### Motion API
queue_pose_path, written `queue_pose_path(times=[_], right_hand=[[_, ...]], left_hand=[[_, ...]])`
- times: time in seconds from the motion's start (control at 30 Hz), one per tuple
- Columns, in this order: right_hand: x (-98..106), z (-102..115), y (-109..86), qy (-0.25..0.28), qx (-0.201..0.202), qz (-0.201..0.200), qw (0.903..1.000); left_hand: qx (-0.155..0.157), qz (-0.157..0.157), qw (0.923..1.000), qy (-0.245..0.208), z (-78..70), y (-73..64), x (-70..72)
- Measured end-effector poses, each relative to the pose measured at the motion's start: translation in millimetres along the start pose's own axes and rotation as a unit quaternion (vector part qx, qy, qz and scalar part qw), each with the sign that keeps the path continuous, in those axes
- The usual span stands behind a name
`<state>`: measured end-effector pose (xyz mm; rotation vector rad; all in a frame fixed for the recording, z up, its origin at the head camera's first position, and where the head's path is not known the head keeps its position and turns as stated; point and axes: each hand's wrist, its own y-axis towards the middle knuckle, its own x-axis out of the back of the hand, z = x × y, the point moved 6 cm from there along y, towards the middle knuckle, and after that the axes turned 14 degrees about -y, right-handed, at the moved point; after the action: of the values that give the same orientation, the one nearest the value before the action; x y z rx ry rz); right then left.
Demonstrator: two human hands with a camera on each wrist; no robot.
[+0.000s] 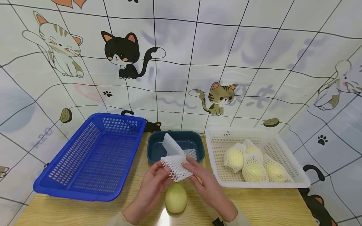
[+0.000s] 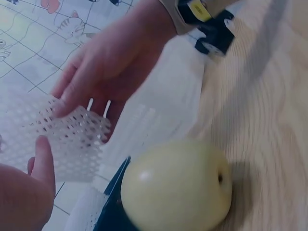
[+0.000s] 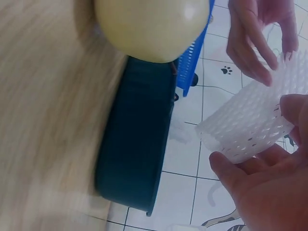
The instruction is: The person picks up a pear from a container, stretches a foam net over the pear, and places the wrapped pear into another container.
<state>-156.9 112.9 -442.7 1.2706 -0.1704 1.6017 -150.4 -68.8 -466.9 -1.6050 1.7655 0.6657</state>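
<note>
Between my two hands a white foam net sleeve (image 1: pixel 176 168) is held up over the near edge of the dark teal tray (image 1: pixel 151 149). My left hand (image 1: pixel 150 183) pinches the sleeve's left edge between thumb and fingers. On the other side, my right hand (image 1: pixel 207 183) grips it, with the thumb below and fingers on top. The sleeve's mouth gapes slightly in the right wrist view. Just below the hands, a pale yellow-green, pear-like fruit (image 1: pixel 176 199) rests bare on the table, touched by neither hand. More white foam netting (image 1: pixel 171 145) lies in the teal tray.
To the left stands a blue plastic basket (image 1: pixel 97 163) with nothing in it. At right, a white basket (image 1: pixel 299 180) holds several netted yellow fruits (image 1: pixel 254 171). Behind the wooden table (image 1: pixel 152 216) hangs a cat-print cloth (image 1: pixel 175 72).
</note>
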Motion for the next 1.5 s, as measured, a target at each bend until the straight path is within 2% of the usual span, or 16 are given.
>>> queue_pose_path(times=[0.17,0.33,0.4,0.5,0.63,0.73,0.87,1.0,1.2,1.27,1.43,1.5], right_hand=[[-4,-1,-7.0,-0.003,0.014,0.006,0.9999],[-4,2,-11.9,-0.03,0.025,0.019,0.999],[-3,3,-13.9,-0.016,0.01,0.035,0.9992],[-1,3,-16.8,0.046,-0.044,0.056,0.9964],[1,6,-17.1,0.147,-0.095,0.059,0.9828],[0,10,-14.7,0.208,-0.113,0.061,0.9697],[-4,11,-13.3,0.251,-0.167,0.066,0.951],[-7,10,-12.2,0.272,-0.21,0.044,0.9381],[-3,5,-8.2,0.285,-0.223,-0.037,0.9316],[-2,4,-7.8,0.292,-0.231,-0.057,0.9263],[-5,4,-7.9,0.329,-0.262,-0.076,0.9039],[-6,4,-8.2,0.332,-0.272,-0.082,0.8995]], left_hand=[[-0.005,-0.024,0.9996,-0.01,2.1,-0.7,-1.8],[-0.019,-0.045,0.9988,0.008,1.0,-2.0,-3.4],[-0.032,-0.054,0.9975,0.031,-0.6,-2.5,-3.2],[-0.056,-0.067,0.992,0.092,-3.3,-3.0,-2.1],[-0.087,-0.064,0.9798,0.168,-4.2,-4.3,-2.9],[-0.104,-0.04,0.9747,0.194,-2.1,-5.7,-7.8],[-0.114,-0.017,0.9714,0.208,1.1,-7.5,-13.8],[-0.109,-0.016,0.9731,0.203,3.3,-7.8,-15.1],[-0.093,-0.005,0.9759,0.197,7.1,-8.9,-14.6],[-0.083,0.003,0.9783,0.19,9.4,-9.5,-14.2],[-0.039,0.004,0.9872,0.155,15.3,-9.8,-10.6],[-0.015,-0.004,0.9926,0.12,17.1,-9.6,-8.3]])
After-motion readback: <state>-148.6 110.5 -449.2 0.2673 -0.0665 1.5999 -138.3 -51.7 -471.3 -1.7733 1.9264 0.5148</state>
